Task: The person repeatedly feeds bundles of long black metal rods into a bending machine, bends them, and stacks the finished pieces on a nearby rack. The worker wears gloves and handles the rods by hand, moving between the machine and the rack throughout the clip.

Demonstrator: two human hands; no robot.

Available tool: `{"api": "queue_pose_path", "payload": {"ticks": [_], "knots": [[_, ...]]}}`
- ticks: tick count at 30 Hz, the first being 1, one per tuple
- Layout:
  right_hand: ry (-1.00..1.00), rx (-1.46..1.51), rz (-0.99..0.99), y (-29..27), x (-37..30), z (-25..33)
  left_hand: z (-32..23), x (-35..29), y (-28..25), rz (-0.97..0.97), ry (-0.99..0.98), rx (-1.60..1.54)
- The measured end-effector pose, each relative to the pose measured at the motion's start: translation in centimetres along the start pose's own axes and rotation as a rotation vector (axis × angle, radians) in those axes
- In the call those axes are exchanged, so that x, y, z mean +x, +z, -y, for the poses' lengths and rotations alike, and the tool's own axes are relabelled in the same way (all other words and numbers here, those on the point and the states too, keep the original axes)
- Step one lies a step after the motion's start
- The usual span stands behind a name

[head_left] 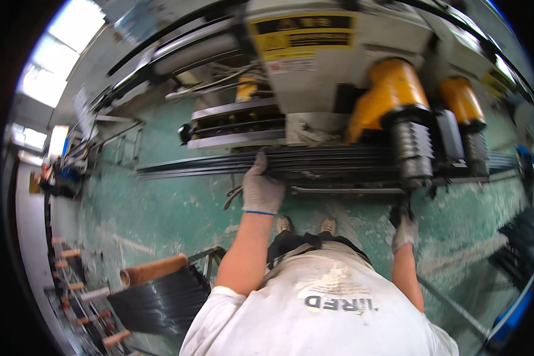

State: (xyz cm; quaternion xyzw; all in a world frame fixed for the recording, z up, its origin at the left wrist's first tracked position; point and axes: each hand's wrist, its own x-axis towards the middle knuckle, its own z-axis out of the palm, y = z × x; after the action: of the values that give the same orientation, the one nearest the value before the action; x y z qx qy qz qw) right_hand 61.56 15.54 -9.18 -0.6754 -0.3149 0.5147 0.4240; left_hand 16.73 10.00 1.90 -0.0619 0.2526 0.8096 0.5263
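My left hand [263,188], in a light glove with a blue cuff edge, grips the near side of a bundle of long thin black strips [202,165]. Its thumb lies over the strips, and the other fingers are hidden. The strips run left to right along the machine front. My right hand [404,230], also gloved, is closed at a dark part just below a ridged metal cylinder [413,151]. Blur hides what its fingers hold. Between the hands, a thin metal bar [347,190] lies along the near side of the strips.
A pale machine housing [314,77] with yellow warning labels stands ahead, with orange covers [391,89] at its right. Behind my left arm are a cardboard roll core [154,269] and black sheeting [160,299] on a rack. The green floor [160,207] is scuffed.
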Motion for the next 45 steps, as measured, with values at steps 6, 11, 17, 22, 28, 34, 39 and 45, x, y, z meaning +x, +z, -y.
{"api": "queue_pose_path", "payload": {"ticks": [6, 11, 17, 22, 28, 34, 39, 45], "knots": [[0.142, -0.029, -0.018, -0.7, -1.8, -6.6, -13.1, -0.6, -3.5, -0.003, 0.108, -0.03], [0.234, -0.122, -0.061, 0.3, -4.6, -13.1, -29.8, 1.6, -11.5, -0.086, 0.298, 0.002], [0.301, -0.12, -0.024, 3.8, -8.1, -18.4, -49.7, 3.4, -22.1, -0.156, 0.46, -0.093], [0.257, -0.229, 0.018, 5.3, -10.9, -17.8, -52.2, 3.2, -20.4, -0.273, 0.578, 0.128], [0.196, -0.248, -0.038, 6.6, -10.3, -16.6, -50.1, 1.3, -20.0, -0.153, 0.544, 0.202], [0.187, -0.312, 0.021, 7.7, -10.7, -15.7, -48.1, -0.3, -20.0, -0.059, 0.559, 0.172], [0.193, -0.302, 0.082, 8.8, -10.8, -16.4, -47.6, -0.1, -19.4, -0.123, 0.568, 0.26], [0.163, -0.341, 0.107, 9.8, -10.6, -16.1, -48.2, 0.2, -19.0, -0.232, 0.544, 0.247]]}}
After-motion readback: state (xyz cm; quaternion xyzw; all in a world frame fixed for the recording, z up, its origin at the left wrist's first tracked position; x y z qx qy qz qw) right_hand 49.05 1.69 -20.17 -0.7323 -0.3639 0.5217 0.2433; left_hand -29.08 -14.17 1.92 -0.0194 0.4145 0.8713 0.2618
